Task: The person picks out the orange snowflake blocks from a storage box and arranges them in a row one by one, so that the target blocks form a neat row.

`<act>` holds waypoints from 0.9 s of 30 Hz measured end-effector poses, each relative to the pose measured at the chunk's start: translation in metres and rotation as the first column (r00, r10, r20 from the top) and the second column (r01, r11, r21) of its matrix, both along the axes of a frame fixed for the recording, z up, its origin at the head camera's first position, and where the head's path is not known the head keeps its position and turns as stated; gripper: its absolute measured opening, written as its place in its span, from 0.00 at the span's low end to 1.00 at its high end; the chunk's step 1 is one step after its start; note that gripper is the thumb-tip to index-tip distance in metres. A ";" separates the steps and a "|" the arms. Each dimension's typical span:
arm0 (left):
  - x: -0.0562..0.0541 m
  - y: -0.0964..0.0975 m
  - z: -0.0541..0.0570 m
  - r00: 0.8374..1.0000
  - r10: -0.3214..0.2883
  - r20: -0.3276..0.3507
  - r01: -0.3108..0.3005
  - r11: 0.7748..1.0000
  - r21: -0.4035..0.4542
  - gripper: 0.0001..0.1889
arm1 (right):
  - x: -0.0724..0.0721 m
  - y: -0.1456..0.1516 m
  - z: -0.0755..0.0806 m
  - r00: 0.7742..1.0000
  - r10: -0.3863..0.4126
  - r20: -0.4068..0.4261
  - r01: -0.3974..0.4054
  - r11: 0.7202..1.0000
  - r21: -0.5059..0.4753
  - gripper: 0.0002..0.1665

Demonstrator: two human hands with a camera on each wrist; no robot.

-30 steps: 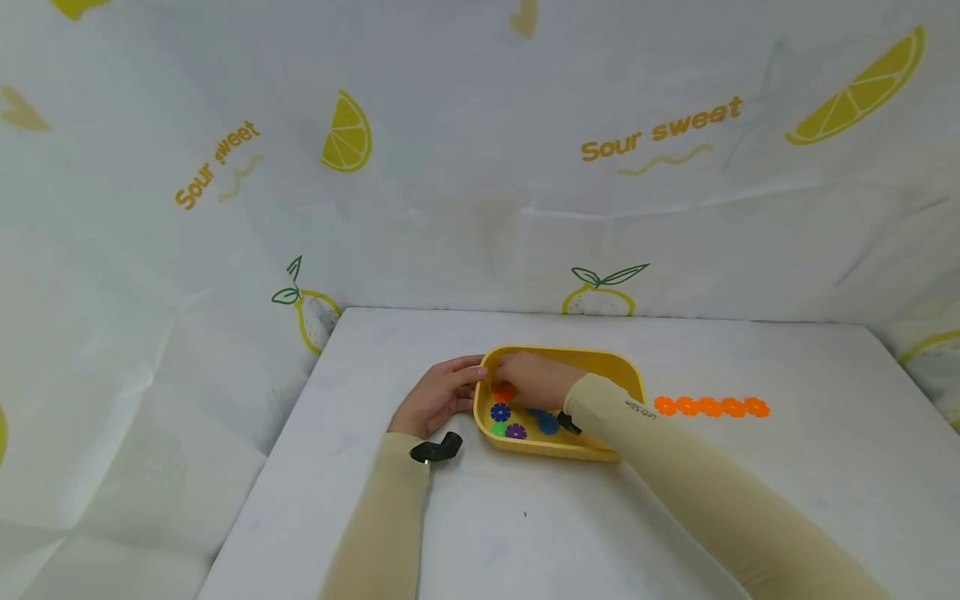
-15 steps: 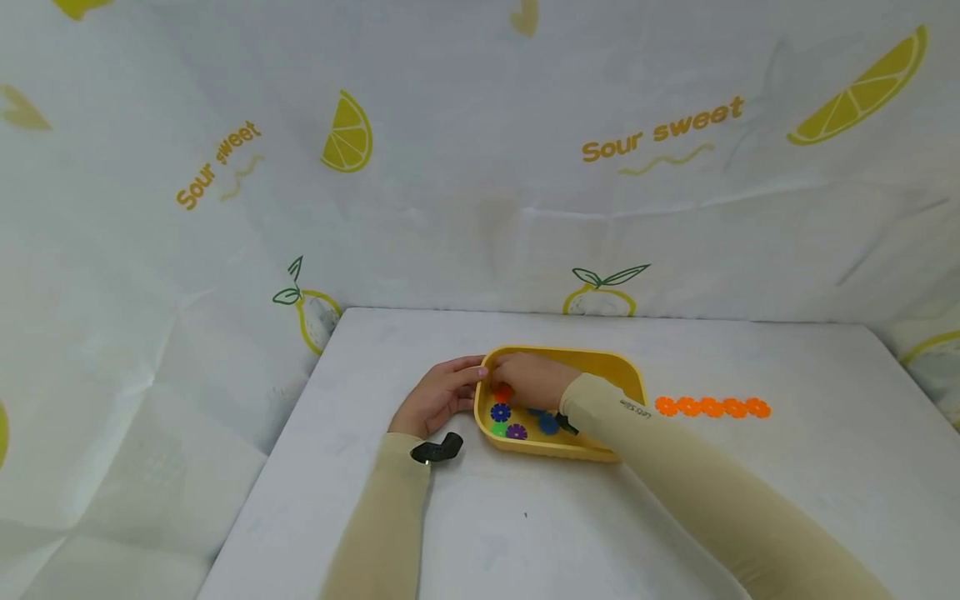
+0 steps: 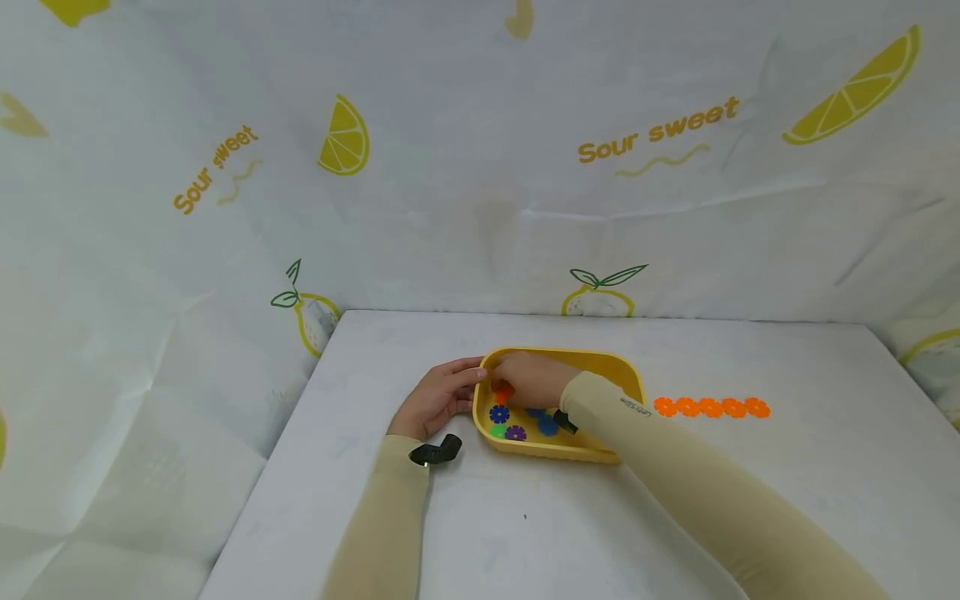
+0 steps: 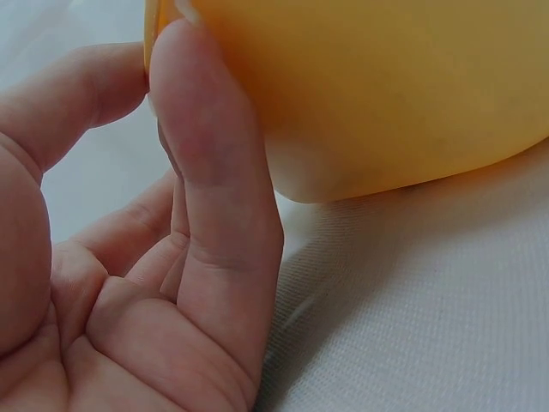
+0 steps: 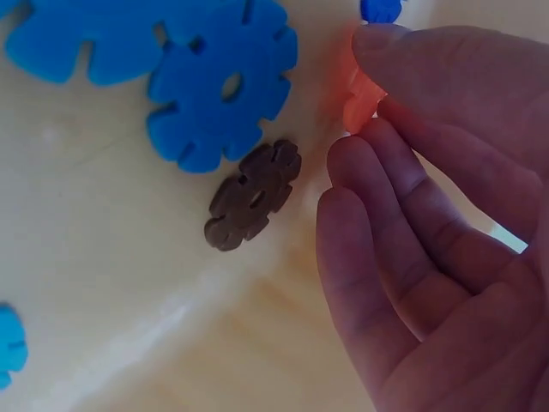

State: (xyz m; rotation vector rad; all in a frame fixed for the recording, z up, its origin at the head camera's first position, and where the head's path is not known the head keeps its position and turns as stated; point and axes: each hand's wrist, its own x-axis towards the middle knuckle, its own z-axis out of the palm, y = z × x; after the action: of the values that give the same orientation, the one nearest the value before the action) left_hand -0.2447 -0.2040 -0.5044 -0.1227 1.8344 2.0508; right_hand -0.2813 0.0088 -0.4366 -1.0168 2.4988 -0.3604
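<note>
My left hand (image 3: pixel 437 398) holds the left end of a yellow plastic tray (image 3: pixel 551 451), fingers and thumb at its rim; the left wrist view has the tray's wall (image 4: pixel 403 94) up close. My right hand (image 3: pixel 536 380) reaches inside the tray. Between its thumb and fingers it pinches an orange notched flower-shaped disc (image 5: pixel 361 99), partly hidden by the thumb. Blue discs (image 5: pixel 221 94) and a brown disc (image 5: pixel 256 196) lie near that hand. Toward the tray's near left corner are a dark blue disc (image 3: pixel 499 414), a green disc (image 3: pixel 498 431) and a purple disc (image 3: pixel 515 433).
Right of the tray, a row of several orange discs (image 3: pixel 711 407) lies flat on the white tabletop (image 3: pixel 525 550). A white cloth (image 3: pixel 465 167) printed with lemons hangs behind and to the left. The right forearm crosses the tray's near right side.
Both hands stay in nearly the same place at the tray, and the discs lie as before. Only the head view has shifted very slightly.
</note>
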 end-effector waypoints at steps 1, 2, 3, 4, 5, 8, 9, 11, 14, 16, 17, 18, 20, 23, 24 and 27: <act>0.000 0.001 0.000 1.000 -0.001 -0.001 0.001 1.000 -0.001 0.33 | 0.000 0.003 0.001 1.000 -0.006 0.002 0.006 1.000 -0.001 0.17; 0.000 0.002 0.001 1.000 0.002 0.003 -0.002 1.000 -0.002 0.33 | 0.000 0.005 0.002 1.000 -0.011 0.001 0.011 1.000 -0.001 0.17; 0.000 0.003 0.002 1.000 0.000 0.000 0.000 1.000 -0.006 0.33 | 0.000 0.008 0.004 1.000 -0.016 0.005 0.016 1.000 -0.006 0.17; 0.000 0.003 0.002 1.000 0.000 -0.003 0.000 1.000 -0.010 0.33 | 0.000 0.011 0.006 1.000 -0.016 0.004 0.016 1.000 -0.014 0.17; 0.000 0.004 0.002 1.000 0.000 -0.002 0.000 1.000 -0.015 0.33 | 0.000 0.014 0.007 1.000 -0.011 -0.002 0.011 1.000 -0.021 0.17; 0.000 0.005 0.003 1.000 -0.003 -0.002 0.003 1.000 -0.028 0.33 | 0.001 0.024 0.013 1.000 -0.002 -0.013 0.002 0.999 -0.041 0.17; 0.000 0.005 0.003 1.000 -0.006 -0.004 0.005 0.999 -0.033 0.33 | 0.001 0.027 0.015 1.000 0.004 -0.018 -0.005 0.999 -0.048 0.17; 0.001 0.005 0.003 1.000 -0.001 -0.001 0.001 0.999 -0.041 0.33 | 0.002 0.033 0.019 0.999 0.016 -0.030 -0.018 0.998 -0.053 0.17; 0.002 0.005 0.003 1.000 0.007 -0.006 -0.007 0.999 -0.051 0.32 | 0.003 0.043 0.024 0.999 0.019 -0.042 -0.021 0.998 -0.055 0.17; 0.003 0.004 0.003 1.000 0.014 -0.004 -0.015 0.999 -0.048 0.31 | 0.003 0.050 0.026 0.999 0.016 -0.048 -0.019 0.998 -0.059 0.17; 0.004 0.004 0.003 1.000 0.014 -0.007 -0.015 0.999 -0.046 0.32 | 0.004 0.053 0.027 0.999 0.011 -0.050 -0.014 0.998 -0.063 0.17; 0.004 0.004 0.002 1.000 0.013 -0.009 -0.014 0.999 -0.043 0.32 | 0.004 0.057 0.028 0.999 0.005 -0.050 -0.009 0.998 -0.069 0.17; 0.005 0.004 0.002 1.000 0.010 -0.010 -0.010 0.999 -0.036 0.31 | 0.005 0.064 0.030 0.999 -0.008 -0.045 0.004 0.996 -0.089 0.17; 0.005 0.004 0.001 1.000 0.004 -0.015 -0.004 1.000 -0.030 0.32 | 0.007 0.077 0.033 0.999 -0.035 -0.028 0.031 0.992 -0.122 0.18; 0.005 0.005 0.002 1.000 0.005 -0.012 -0.005 1.000 -0.029 0.31 | 0.007 0.081 0.034 0.999 -0.044 -0.020 0.041 0.990 -0.133 0.19; 0.006 0.006 0.002 1.000 0.010 -0.005 -0.010 1.000 -0.027 0.30 | 0.008 0.093 0.036 0.997 -0.075 -0.005 0.074 0.984 -0.161 0.20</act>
State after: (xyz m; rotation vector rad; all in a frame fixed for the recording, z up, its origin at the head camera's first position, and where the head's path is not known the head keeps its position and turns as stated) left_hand -0.2391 -0.1982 -0.5022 -0.1347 1.8691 2.0351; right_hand -0.2728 0.1018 -0.4009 -0.9891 2.5556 -0.5896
